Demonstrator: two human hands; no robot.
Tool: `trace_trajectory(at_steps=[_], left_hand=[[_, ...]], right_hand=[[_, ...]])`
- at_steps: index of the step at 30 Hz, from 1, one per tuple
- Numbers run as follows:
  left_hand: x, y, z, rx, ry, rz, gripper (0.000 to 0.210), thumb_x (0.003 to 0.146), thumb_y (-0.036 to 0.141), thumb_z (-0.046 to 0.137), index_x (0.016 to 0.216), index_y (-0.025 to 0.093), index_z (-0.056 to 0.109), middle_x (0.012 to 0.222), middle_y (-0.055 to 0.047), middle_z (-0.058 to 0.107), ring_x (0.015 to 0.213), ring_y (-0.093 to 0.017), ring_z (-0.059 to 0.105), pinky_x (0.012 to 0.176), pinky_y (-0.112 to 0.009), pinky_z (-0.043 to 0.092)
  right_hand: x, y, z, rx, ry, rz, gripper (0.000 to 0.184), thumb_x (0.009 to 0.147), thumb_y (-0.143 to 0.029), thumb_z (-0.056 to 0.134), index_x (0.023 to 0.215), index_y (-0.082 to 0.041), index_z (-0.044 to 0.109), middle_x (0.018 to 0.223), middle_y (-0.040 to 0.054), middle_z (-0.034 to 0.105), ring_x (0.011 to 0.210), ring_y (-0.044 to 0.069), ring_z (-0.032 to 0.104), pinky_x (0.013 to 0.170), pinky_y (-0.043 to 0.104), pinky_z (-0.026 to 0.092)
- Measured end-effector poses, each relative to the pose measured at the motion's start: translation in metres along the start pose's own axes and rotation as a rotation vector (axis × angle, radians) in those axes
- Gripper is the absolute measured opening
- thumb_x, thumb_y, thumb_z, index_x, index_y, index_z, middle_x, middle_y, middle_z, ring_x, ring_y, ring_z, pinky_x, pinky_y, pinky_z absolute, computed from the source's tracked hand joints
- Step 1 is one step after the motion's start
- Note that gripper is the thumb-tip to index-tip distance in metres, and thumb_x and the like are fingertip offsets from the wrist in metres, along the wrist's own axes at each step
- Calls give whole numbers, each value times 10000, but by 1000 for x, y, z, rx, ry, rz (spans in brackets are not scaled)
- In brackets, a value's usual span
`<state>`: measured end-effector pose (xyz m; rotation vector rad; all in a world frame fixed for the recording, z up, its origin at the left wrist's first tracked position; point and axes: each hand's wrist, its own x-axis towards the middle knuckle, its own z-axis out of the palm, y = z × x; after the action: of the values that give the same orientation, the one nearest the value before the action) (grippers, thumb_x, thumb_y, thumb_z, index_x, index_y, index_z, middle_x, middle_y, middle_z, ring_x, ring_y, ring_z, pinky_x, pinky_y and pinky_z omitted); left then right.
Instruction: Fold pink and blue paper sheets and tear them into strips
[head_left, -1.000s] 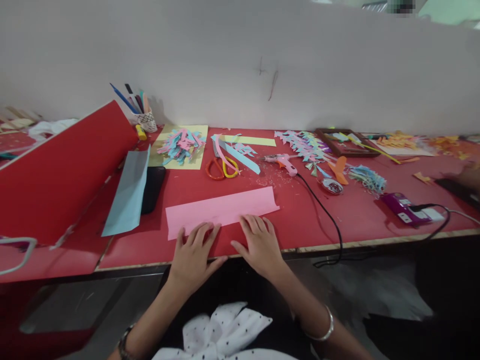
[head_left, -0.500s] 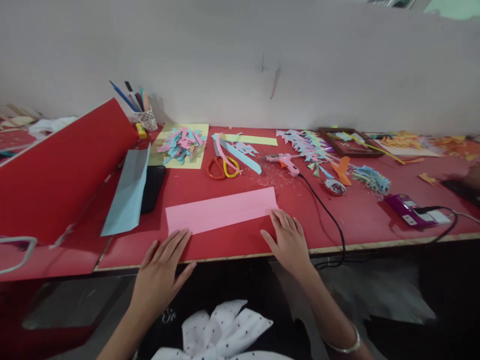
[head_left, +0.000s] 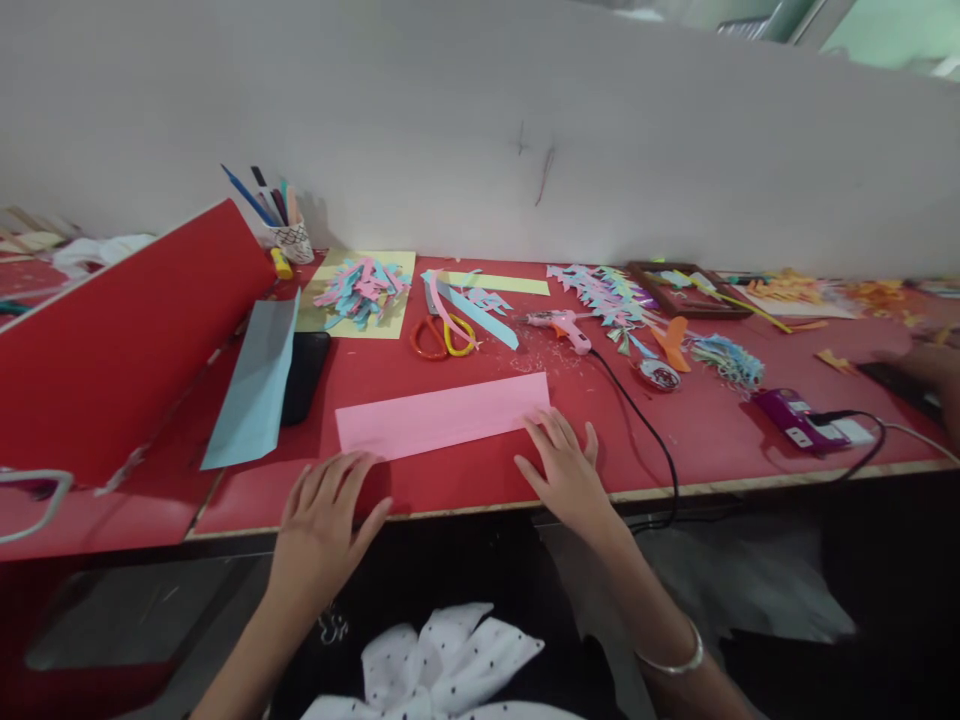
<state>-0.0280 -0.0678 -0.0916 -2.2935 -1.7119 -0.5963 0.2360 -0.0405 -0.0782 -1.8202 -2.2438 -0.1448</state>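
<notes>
While the pink paper strip (head_left: 442,415) lies flat near the middle of the worktop (head_left: 450,485), its right end set a little farther back than its left, both hands bracket it, one at each end.

Left hand (head_left: 319,520): grip wide, thumb well apart from the extended fingers; fingertips at the near edge of the strip's left end, seemingly touching it; palm down, wrist short of the worktop's front edge, forearm slanting in from the lower left.

Right hand (head_left: 568,475): grip wide, fingers loosely curved, thumb apart; fingertips at the near corner of the strip's right end, how firmly pressed cannot be told; palm down, forearm slanting in from the lower right, silver bangle (head_left: 679,664) on it.

Beyond the strip: scissors (head_left: 448,336), one red handle, one yellow; pink glue gun (head_left: 574,332) with black cord (head_left: 632,391).

Left of the strip: blue paper (head_left: 251,390), partly over a flat black object (head_left: 307,375)
</notes>
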Motion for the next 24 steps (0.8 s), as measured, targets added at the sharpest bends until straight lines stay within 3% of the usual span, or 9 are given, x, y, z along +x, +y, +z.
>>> trace_trajectory(at_steps=[3, 7, 13, 18, 24], left_hand=[[24, 16, 5, 20, -9, 21, 343, 816, 335, 380, 1076, 170, 531, 1074, -122, 589, 1023, -268, 506, 923, -471, 309], [61, 37, 10, -81, -256, 151, 251, 800, 237, 450, 1025, 201, 556, 1001, -78, 610, 919, -215, 553, 748, -334, 439], [91, 41, 8, -96, -487, 363, 174, 785, 135, 471, 920, 145, 580, 902, -71, 625, 827, -196, 589, 711, -307, 447], [86, 24, 9, -50, -443, 360, 127, 803, 160, 464, 856, 146, 579, 875, -75, 631, 841, -204, 585, 712, -312, 449], [76, 13, 12, -111, -405, 323, 109, 805, 183, 466, 744, 153, 551, 777, -45, 619, 752, -171, 574, 669, -277, 446]], right_hand=[[12, -7, -3, 62, -50, -80, 342, 843, -211, 338, 1160, -217, 468, 1216, 92, 490, 1139, 230, 406, 967, 547, 119], [31, -19, -9, 127, -152, -182, 262, 831, -182, 397, 1036, -230, 552, 1062, 67, 574, 1016, 205, 489, 944, 463, 197], [48, -28, -13, 118, -240, -337, 172, 810, -128, 441, 886, -175, 588, 894, 57, 597, 891, 191, 510, 835, 385, 276], [47, -16, -6, 159, -233, -406, 109, 752, -84, 474, 739, -134, 569, 756, 65, 588, 763, 169, 504, 692, 285, 345], [38, 21, -1, 378, -139, -400, 90, 723, -92, 502, 660, -156, 505, 666, 24, 527, 640, 126, 465, 601, 222, 366]])
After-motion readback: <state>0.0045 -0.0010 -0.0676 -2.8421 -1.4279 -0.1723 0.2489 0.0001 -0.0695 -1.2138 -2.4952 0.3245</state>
